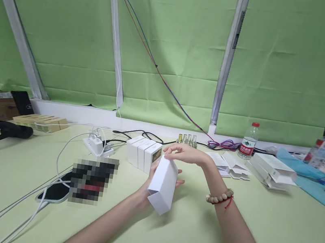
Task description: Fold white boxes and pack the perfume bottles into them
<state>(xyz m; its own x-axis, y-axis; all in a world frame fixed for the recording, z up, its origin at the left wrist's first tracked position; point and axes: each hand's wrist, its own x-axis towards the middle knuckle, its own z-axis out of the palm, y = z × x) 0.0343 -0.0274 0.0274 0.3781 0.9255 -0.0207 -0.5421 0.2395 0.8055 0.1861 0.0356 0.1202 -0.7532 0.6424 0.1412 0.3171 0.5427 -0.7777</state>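
My left hand [153,177] grips a small white carton [163,185] from behind and holds it tilted above the pale green table [255,235]. My right hand [184,153], with a bead bracelet and red string at the wrist, hovers over the carton's top end with its fingers stretched out to the left, fingertips near the upper flap. Just behind stands a row of several upright white cartons [142,153]. A few small glass bottles with gold caps [187,140] stand by the wall.
Flat unfolded cartons [229,167] and a stack of white boxes [272,169] lie to the right. Two water bottles [248,141] [321,150] stand at the back. A power strip with cables [97,146], a phone [55,193] and cardboard boxes [39,121] are on the left.
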